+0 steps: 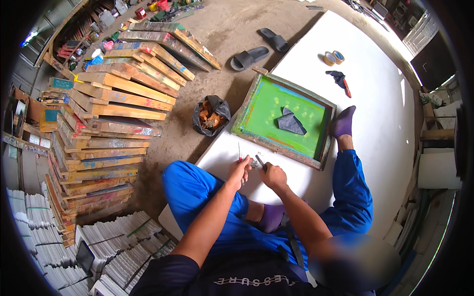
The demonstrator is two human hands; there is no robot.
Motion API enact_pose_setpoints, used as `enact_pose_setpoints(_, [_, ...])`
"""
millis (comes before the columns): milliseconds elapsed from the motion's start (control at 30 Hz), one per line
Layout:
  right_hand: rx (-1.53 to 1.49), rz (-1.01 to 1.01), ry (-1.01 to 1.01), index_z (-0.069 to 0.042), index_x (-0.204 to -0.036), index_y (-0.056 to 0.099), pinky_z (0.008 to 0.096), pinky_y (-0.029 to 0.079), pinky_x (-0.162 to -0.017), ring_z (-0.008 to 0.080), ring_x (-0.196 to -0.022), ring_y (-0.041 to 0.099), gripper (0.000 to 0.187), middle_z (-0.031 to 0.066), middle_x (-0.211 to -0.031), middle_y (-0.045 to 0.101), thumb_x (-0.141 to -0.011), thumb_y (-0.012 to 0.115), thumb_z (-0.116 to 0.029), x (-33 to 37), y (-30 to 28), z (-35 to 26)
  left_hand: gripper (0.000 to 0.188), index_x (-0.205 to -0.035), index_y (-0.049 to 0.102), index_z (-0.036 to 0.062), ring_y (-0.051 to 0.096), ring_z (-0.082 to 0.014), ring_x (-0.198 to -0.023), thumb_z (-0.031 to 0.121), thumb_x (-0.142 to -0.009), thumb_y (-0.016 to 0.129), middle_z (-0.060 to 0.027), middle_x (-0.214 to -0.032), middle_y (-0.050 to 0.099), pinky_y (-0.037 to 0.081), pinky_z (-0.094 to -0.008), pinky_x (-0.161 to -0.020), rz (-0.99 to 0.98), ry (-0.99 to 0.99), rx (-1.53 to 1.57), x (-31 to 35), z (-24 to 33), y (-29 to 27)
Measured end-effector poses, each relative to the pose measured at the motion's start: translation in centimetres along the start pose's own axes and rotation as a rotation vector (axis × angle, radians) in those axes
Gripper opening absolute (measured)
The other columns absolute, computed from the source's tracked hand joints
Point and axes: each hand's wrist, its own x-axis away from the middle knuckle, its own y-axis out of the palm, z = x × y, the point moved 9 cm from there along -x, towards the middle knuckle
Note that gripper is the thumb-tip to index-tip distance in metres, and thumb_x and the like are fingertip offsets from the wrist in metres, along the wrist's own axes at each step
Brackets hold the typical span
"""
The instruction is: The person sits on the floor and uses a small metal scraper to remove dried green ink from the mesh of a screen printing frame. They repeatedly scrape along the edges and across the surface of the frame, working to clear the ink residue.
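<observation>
Seated on the white board (375, 84), the person works a small grey object (255, 163) near its left edge — left hand (240, 170) pinching it, right hand (273, 176) gripping a thin tool. Seemingly mid-scraping; next calls for steady pressure — beside the green screen frame (284, 116).

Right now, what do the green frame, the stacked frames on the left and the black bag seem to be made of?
The green frame looks like worn, paint-stained wood around a flat green mesh or sheet; which one, I cannot tell. The stacked frames look like bare, unfinished wood with visible grain and paint smears. The black bag looks like thin, glossy, crumpled plastic.
</observation>
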Motion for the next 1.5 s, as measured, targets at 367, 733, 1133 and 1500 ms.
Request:
enact_pose_setpoints(367, [0.023, -0.161, -0.313, -0.002, -0.105, 0.069, 0.0466, 0.057, -0.069, 0.0365, -0.076, 0.072, 0.035, 0.0218, -0.084, 0.072, -0.088, 0.066, -0.033, 0.4, 0.2, -0.6, 0.022, -0.084, 0.061, 0.0085, 0.044, -0.0081, -0.043, 0.025, -0.087, 0.076, 0.0000, -0.069, 0.057, 0.034, -0.0271, -0.037, 0.033, -0.206, 0.137, -0.6, -1.4, 0.0])
enact_pose_setpoints(733, [-1.057, -0.685, 0.298, 0.003, -0.129, 0.056, 0.0478, 0.061, -0.066, 0.0383, -0.081, 0.074, 0.046, 0.0285, -0.098, 0.070, -0.097, 0.060, -0.030, -2.8, 0.1, 2.3, 0.040, -0.090, 0.073, -0.0024, 0.072, -0.0393, -0.084, 0.036, -0.083, 0.074, -0.0234, -0.083, 0.072, 0.055, -0.0458, -0.075, 0.248, 0.254, -0.883, -0.2, 2.3, -0.5])
enact_pose_setpoints(1133, [-1.008, -0.882, 0.331, 0.002, -0.128, 0.057, 0.0447, 0.060, -0.064, 0.0358, -0.080, 0.073, 0.045, 0.0249, -0.095, 0.071, -0.100, 0.054, -0.034, -5.0, -0.8, 2.4, 0.047, -0.088, 0.069, -0.0056, 0.070, -0.0424, -0.084, 0.041, -0.084, 0.074, -0.0261, -0.083, 0.070, 0.053, -0.0471, -0.073, 0.219, 0.243, -0.887, -1.2, 2.3, -0.2])
enact_pose_setpoints(1500, [-0.665, -0.332, 0.292, 0.006, -0.082, 0.061, 0.0339, 0.044, -0.035, 0.0191, -0.042, 0.059, 0.029, 0.0131, -0.061, 0.062, -0.091, 0.059, -0.022, -5.7, -1.4, 2.5, 0.046, -0.081, 0.067, -0.0049, 0.069, -0.0434, -0.078, 0.040, -0.084, 0.073, -0.0254, -0.076, 0.068, 0.052, -0.0483, -0.069, 0.248, 0.295, -0.848, -1.4, 2.5, 0.4])
